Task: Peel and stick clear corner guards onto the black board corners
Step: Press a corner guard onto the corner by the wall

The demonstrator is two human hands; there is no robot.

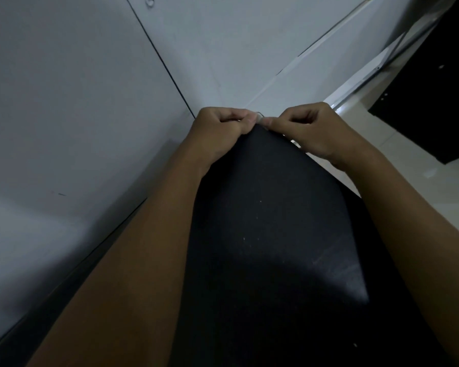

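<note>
A black board (265, 234) runs away from me between my forearms, its far corner pointing up the frame. Both hands meet at that corner. My left hand (220, 131) is curled with thumb and fingertips pinched on a small clear corner guard (260, 120) right at the tip. My right hand (310, 128) pinches the same clear piece from the other side. The guard is tiny and mostly covered by my fingertips, so whether it touches the board corner is unclear.
Pale cabinet panels (77, 102) with a dark seam stand to the left and behind the board. A light tiled floor (408, 181) lies to the right, with another black board (435, 102) on it at the upper right.
</note>
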